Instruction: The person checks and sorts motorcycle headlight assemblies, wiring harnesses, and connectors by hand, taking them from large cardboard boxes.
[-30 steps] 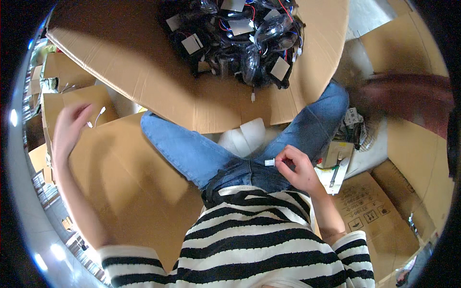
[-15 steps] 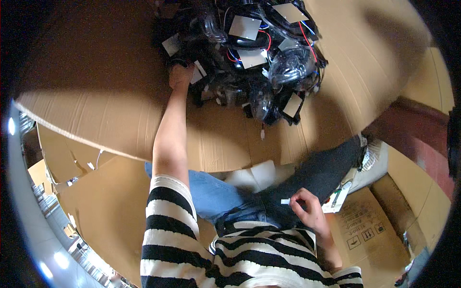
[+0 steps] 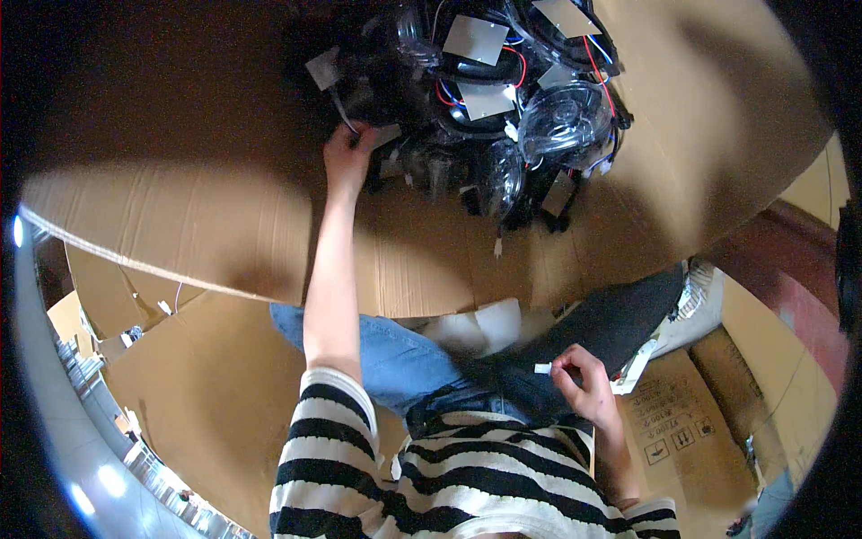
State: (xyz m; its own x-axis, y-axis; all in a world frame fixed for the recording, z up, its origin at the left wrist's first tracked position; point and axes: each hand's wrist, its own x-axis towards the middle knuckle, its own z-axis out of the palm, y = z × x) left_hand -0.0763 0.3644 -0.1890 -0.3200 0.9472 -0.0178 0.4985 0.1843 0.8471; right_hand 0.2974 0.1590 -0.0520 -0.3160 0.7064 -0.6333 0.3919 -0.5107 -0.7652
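A heap of black lamp-like units [image 3: 489, 72] with clear plastic covers, pale flat plates and thin red, blue and white wires lies on a cardboard sheet [image 3: 404, 278]. My left hand [image 3: 348, 160] reaches to the heap's near left edge, fingers closed beside a pale plate [image 3: 384, 136]. The fingertips meet a dark part there; shadow hides exactly what they grip. Over my lap, my right hand [image 3: 584, 384] is closed in a pinch. From its fingertips sticks a small white piece [image 3: 543, 368], too small to identify.
Printed cardboard [image 3: 682, 431] lies at my right, beside a reddish surface [image 3: 795, 292]. Another large cardboard piece [image 3: 224, 386] is at my left. A white connector on a wire [image 3: 499, 246] hangs from the heap's near side.
My left hand has drawn back slightly toward me from the heap's edge. The right hand stays over my lap with the white piece. The view has shifted a little.
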